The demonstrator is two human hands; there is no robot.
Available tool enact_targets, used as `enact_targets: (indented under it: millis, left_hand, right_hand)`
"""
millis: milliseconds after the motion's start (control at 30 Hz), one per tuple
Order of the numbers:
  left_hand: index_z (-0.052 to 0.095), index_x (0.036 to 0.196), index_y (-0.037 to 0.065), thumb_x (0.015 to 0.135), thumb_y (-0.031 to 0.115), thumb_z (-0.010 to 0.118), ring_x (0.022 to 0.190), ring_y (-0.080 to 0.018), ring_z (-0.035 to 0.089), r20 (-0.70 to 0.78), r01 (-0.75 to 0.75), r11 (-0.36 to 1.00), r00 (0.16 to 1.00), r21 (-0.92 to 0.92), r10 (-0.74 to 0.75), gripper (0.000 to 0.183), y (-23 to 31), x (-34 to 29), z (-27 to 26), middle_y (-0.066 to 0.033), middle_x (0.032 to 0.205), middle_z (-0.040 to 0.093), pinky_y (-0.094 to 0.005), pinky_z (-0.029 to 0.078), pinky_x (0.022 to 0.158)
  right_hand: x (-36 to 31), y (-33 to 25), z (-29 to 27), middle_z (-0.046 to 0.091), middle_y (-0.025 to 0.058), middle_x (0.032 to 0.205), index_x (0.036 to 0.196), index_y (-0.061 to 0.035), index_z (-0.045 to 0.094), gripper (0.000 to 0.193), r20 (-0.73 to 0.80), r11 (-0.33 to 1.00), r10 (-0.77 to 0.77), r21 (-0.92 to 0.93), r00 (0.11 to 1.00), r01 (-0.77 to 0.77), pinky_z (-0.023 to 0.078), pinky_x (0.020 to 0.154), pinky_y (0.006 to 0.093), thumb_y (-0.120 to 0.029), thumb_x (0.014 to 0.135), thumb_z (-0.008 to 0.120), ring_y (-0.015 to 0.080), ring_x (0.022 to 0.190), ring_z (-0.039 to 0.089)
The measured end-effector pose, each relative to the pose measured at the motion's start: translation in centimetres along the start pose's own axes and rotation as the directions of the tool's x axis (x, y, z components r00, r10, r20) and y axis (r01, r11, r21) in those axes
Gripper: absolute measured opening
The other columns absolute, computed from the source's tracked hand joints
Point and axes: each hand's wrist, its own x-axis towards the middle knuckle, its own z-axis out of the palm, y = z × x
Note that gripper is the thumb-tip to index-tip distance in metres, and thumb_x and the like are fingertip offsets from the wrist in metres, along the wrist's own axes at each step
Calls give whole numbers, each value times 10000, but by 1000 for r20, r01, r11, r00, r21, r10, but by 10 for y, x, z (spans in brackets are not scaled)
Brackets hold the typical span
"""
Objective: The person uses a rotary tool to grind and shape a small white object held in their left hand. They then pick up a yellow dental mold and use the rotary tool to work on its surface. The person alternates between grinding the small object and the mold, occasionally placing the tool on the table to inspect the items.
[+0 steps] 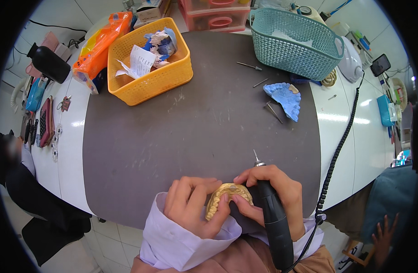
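Note:
Near the front edge of the grey mat, a yellow plaster dental cast (212, 207) with a row of teeth sits between my two hands. My left hand (188, 204) grips its left side, fingers behind and thumb on the inner face. A black rotary handpiece (278, 230) rests in my right hand (282, 184), its thin bur (255, 155) pointing away from me and clear of the cast. That hand's thumb and index finger also press on the cast's right side. Farther off on the right lies a blue dental cast (285, 98), with a loose bur (274, 113) beside it.
A yellow basket (150, 86) with cast pieces and paper stands far left; a teal basket (293, 45) stands far right. More burs (249, 66) lie near the teal one. The handpiece's coiled cord (338, 154) runs along the right side. People sit on both sides.

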Motion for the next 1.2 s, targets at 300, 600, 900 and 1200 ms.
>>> enact_targets:
  millis: [300,600,900,1200]
  left_hand:
    - [631,811,2,668,63,716,742,-212,581,0,-5,1000,1000,-7,5,177,0,2,-1,-105,848,597,-287,479,606]
    - [641,827,38,668,94,716,730,-215,567,-9,23,999,1000,-30,-24,185,-3,-2,2,-71,842,595,-300,457,632]
    - [640,876,25,660,94,728,768,-204,576,-5,21,998,1000,-56,-22,243,-1,2,-1,-101,866,592,-274,460,617]
    - [684,893,123,632,91,795,817,-165,520,-41,-238,943,971,-232,235,285,-9,-3,-18,17,887,654,-266,445,696]
  right_hand:
    - [2,-2,10,619,97,754,841,-35,521,251,-102,1000,6,28,995,-3,486,591,279,-9,692,721,193,667,615]
    - [1,0,16,622,97,753,802,-37,468,257,-173,996,-10,88,985,25,484,579,272,-15,727,713,184,657,620]
    - [-2,3,8,655,117,772,819,-67,415,349,-288,989,21,144,957,22,472,583,244,-9,713,743,144,653,615]
    - [0,7,-2,667,134,795,824,-94,373,437,-204,866,-396,243,896,438,498,627,297,16,677,769,240,738,664]
